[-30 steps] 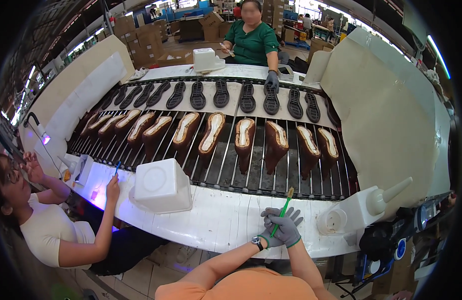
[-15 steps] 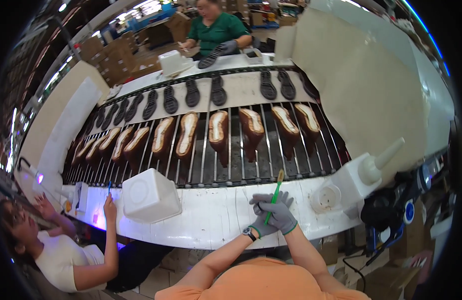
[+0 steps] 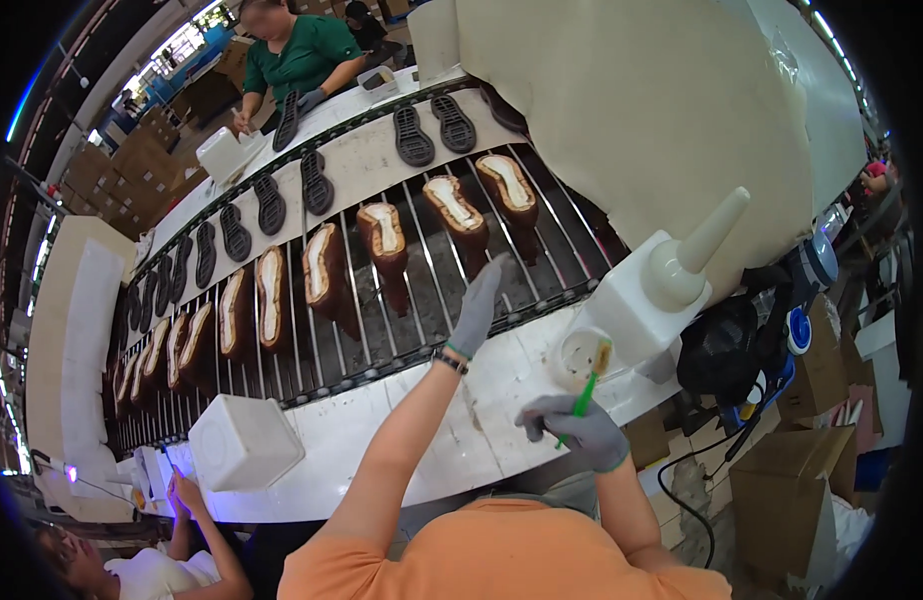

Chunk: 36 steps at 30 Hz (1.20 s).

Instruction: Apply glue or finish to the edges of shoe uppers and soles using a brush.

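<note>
My left hand, in a grey glove, reaches over the near edge of the rack of metal bars. Its fingers are stretched out and hold nothing, just below a brown boot upper with a white patch on its upturned bottom. Another upper lies to the right of it. My gloved right hand is closed around a green-handled brush, bristles up. Right beside the bristles stands a white container with a round opening, joined to or touching a large white bottle with a long nozzle.
Several black soles lie on the strip beyond the rack. An upturned white tub stands on the white table at left. A person in green works with a sole across the line; another in white sits at left.
My hands have parted: the left has reached forward over the rack, and the right has moved right with the brush. The view has turned; the seated person's hands have come together.
</note>
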Available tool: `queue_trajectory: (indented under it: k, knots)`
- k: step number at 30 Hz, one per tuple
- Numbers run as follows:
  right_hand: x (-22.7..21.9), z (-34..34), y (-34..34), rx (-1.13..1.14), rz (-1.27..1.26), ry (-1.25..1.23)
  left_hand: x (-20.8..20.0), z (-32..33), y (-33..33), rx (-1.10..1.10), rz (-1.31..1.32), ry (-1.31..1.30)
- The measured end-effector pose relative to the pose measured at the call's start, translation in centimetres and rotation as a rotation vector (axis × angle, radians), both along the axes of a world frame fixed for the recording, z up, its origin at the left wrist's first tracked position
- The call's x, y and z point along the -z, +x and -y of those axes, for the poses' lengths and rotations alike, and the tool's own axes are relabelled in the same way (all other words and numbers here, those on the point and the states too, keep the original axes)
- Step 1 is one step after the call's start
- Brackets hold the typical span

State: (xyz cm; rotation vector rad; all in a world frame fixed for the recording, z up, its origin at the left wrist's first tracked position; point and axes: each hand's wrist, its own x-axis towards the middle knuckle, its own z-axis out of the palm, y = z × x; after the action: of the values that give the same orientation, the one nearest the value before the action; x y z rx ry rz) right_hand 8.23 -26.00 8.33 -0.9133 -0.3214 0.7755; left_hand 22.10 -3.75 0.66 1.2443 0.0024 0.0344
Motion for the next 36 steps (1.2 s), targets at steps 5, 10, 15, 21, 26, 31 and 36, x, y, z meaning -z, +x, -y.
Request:
queue_trajectory:
  k: [5, 10, 15, 21, 26, 31, 36]
  knots:
    - [0.7, 6.0, -0.7, 0.101, -0.013, -0.092, 5.4, 0.7, 14.9, -0.283, -0.1, -0.252]
    - [1.4, 8.2, 0.1, 0.052, -0.019, -0.166, 7.8, -1.5, 25.3, -0.383, -0.038, -0.261]
    - [2.7, 9.8, 0.7, 0.014, -0.083, -0.218, 6.2, 0.2, 29.1, -0.459, -0.459, 0.081]
    - [3.7, 9.4, 1.8, -0.126, 0.043, -0.212, 5.6, -8.2, 35.0, -0.557, -0.484, 0.206]
    - [4.5, 10.4, 1.1, -0.02, 0.021, -0.201, 2.9, -5.8, 34.1, -0.368, -0.306, -0.27]
    - [4.4, 10.0, 1.6, -0.1, -0.038, -0.132, -0.5, -2.5, 34.5, -0.133, -0.072, 0.17]
    - [3.6, 9.3, 1.3, -0.07, -0.033, -0.112, -3.8, -0.7, 28.8, -0.366, -0.097, 0.418]
